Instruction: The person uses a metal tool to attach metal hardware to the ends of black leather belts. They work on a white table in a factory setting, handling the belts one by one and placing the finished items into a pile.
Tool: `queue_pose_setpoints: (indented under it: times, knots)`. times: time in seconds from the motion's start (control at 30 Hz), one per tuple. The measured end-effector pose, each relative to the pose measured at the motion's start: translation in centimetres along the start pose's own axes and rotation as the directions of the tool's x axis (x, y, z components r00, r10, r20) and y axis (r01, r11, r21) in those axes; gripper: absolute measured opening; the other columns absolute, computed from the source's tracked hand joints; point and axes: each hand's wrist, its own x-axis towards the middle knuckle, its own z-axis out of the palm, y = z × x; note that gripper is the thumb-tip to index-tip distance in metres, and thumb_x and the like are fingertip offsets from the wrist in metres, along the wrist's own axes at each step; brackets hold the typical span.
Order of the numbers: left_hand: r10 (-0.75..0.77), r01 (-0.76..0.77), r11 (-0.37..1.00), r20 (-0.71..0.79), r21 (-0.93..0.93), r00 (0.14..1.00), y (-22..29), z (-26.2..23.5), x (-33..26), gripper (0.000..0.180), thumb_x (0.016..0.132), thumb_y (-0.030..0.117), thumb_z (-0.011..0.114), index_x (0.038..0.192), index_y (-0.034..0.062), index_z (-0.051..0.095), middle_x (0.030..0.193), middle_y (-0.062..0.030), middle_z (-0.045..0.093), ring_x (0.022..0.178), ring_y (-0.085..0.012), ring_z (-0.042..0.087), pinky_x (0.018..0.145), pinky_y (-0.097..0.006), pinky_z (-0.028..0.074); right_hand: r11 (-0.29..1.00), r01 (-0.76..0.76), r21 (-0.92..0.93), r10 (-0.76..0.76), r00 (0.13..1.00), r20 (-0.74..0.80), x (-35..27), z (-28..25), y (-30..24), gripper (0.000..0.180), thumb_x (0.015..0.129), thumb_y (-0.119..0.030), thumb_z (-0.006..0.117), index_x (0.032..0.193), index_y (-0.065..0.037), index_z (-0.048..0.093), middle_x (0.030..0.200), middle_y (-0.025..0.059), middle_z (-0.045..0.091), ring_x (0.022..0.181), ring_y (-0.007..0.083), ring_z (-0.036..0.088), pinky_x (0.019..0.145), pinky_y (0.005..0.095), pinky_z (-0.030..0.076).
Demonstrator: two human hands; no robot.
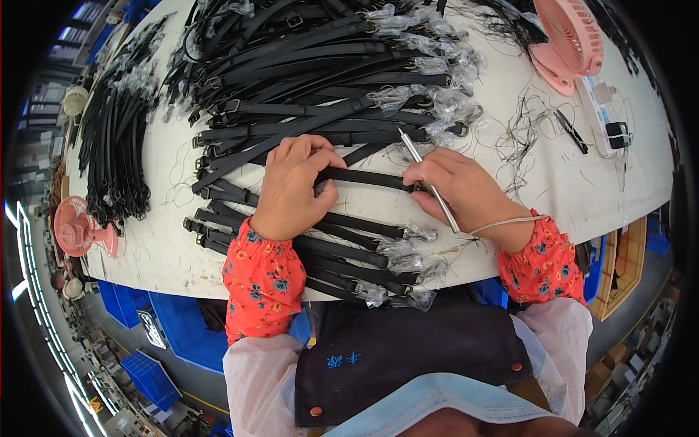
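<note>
This is a factory workshop. A white worktop (553, 182) fills the upper frame, heaped with black straps (306, 65) in bulk and loose thread. Blue bins (175, 320) stand at lower left beneath it, with a pink fan (76, 227) at left.

A big white table (167, 255) carries many things. A large heap of black straps (306, 65) lies at its far edge, and many of the strap ends are wrapped in clear plastic (437, 102). Another bunch of black straps (116, 146) lies along the left edge. More straps in a row (342, 255) lie at the near edge. A pink fan (571, 40) stands at the far right corner. Beside it, by the right edge, lie a white box (593, 102) and a small black tool (571, 131). Loose black threads (520, 138) are scattered near them. Another pink fan (76, 227) sits just off the left corner. Blue bins (171, 320) stand under the table.
</note>
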Motion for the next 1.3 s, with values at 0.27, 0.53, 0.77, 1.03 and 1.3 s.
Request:
queue_pose_setpoints:
  times: [0.27,0.53,0.77,1.03,1.3]
  knots:
    - [0.173,-0.162,0.939,0.011,-0.302,0.985,3.1,3.2,1.5,0.044,0.079,0.006,0.081,0.120,0.0077,0.066,0.115,-0.0090,0.061,0.103,-0.0303,0.059,0.089,-0.036,0.050,1.000,0.022,0.022,-0.020,0.997,-0.077,0.2,0.9,0.5,0.025,0.084,-0.003,0.073,0.106,-0.007,0.061,0.095,0.0123,0.063,0.091,0.0350,0.063,0.080,0.0431,0.052]
    - [0.067,-0.040,0.908,0.050,-0.416,0.996,3.4,4.6,2.3,0.029,0.082,0.007,0.082,0.109,0.0052,0.071,0.103,-0.0071,0.064,0.088,-0.0203,0.063,0.071,-0.030,0.052,0.974,-0.051,0.223,0.082,0.988,-0.133,0.0,0.9,0.7,0.022,0.086,0.003,0.071,0.104,-0.005,0.062,0.091,0.0133,0.065,0.080,0.0331,0.066,0.069,0.0392,0.053]
    - [0.016,-0.028,0.864,-0.026,-0.504,1.000,3.0,4.9,2.1,0.012,0.085,0.001,0.076,0.096,0.0006,0.073,0.094,-0.0095,0.070,0.075,-0.0199,0.066,0.068,-0.030,0.053,0.963,-0.024,0.270,0.065,0.988,-0.143,0.0,0.4,0.1,0.016,0.097,-0.009,0.067,0.112,-0.005,0.062,0.099,0.0134,0.067,0.086,0.0288,0.068,0.074,0.0359,0.054]
    - [-0.103,0.128,0.828,0.076,-0.546,0.992,3.1,3.7,2.0,0.007,0.089,0.001,0.073,0.095,-0.0021,0.070,0.092,-0.0088,0.070,0.078,-0.0179,0.065,0.071,-0.030,0.052,0.593,-0.158,0.790,0.409,0.904,-0.126,0.5,0.3,-0.5,0.042,0.111,-0.033,0.049,0.135,0.001,0.053,0.107,0.0114,0.068,0.091,0.0159,0.069,0.084,0.0317,0.056]
    - [-0.032,0.159,0.778,0.214,-0.607,0.976,2.4,2.3,1.6,0.007,0.089,0.003,0.074,0.094,-0.0008,0.069,0.097,-0.0078,0.069,0.088,-0.0180,0.065,0.081,-0.031,0.052,0.433,-0.391,0.812,0.474,0.865,0.164,0.0,0.2,0.9,0.037,0.109,-0.030,0.054,0.102,0.004,0.066,0.100,0.0108,0.067,0.064,0.0109,0.063,0.070,0.0265,0.054]
